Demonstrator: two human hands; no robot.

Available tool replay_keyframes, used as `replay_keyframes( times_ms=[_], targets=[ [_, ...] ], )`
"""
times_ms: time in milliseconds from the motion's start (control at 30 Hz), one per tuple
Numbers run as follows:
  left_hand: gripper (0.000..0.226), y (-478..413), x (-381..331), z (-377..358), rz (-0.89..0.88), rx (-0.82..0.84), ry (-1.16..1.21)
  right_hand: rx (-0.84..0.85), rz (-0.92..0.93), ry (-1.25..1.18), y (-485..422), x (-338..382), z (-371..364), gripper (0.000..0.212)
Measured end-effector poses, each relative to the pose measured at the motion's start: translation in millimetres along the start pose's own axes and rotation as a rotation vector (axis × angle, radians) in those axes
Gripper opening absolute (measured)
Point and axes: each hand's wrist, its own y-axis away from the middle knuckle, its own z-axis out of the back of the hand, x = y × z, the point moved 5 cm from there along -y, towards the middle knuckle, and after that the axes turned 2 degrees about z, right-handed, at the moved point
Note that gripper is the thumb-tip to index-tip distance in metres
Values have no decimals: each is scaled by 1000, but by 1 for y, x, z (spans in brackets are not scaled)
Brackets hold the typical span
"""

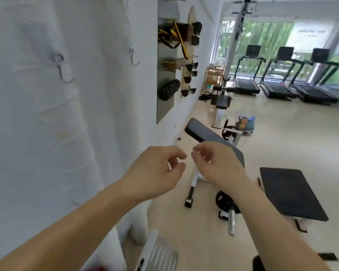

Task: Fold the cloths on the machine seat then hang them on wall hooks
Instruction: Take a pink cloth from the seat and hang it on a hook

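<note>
Hovers over the bench seat [204, 132] with left hand [155, 173] and right hand [217, 163] loosely curled, pinching nothing. Finds no cloth in view, neither there nor on the wall hooks [132, 55]. Expects soft, light, limp fabric; best pinched at two corners.

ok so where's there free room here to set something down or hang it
The near hook and the far hook on the wall hang bare. The flat black seat pad is bare, as is the floor before the treadmills. The pegboard past the hooks is crowded with gear.
</note>
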Motion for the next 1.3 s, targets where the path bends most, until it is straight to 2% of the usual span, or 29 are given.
replay_keyframes(
  times_ms=[200, 367, 500, 600, 667, 800, 1000, 1133, 1233, 1300],
  targets=[
    [24, 69, -26, -189, 86, 329, 117, 233, -364, -7, 151, -160, -14, 29],
    [32, 116, -80, -314, 199, 508, 190, 234, -557, -70, 259, -254, 17, 31],
    [34, 169, -136, -414, 281, 643, 255, 258, -692, -10, 359, -328, 55, 20],
    [16, 212, -168, -485, 308, 752, 298, 238, -772, 50, 425, -387, 84, 18],
    [13, 240, -177, -523, 355, 833, 282, 250, -838, 89, 462, -419, 94, 23],
    [8, 286, -181, -568, 447, 882, 226, 297, -981, 123, 526, -450, 102, 38],
    [14, 308, -184, -604, 438, 902, 101, 362, -1154, 2, 578, -465, 85, 40],
    [13, 318, -183, -614, 435, 870, 115, 151, -1320, -205, 590, -472, 85, 46],
    [13, 321, -180, -612, 465, 843, 174, -22, -1448, -506, 585, -470, 92, 34],
    [9, 319, -179, -605, 522, 824, 216, -50, -1444, -633, 571, -461, 94, 27]
  ],
)
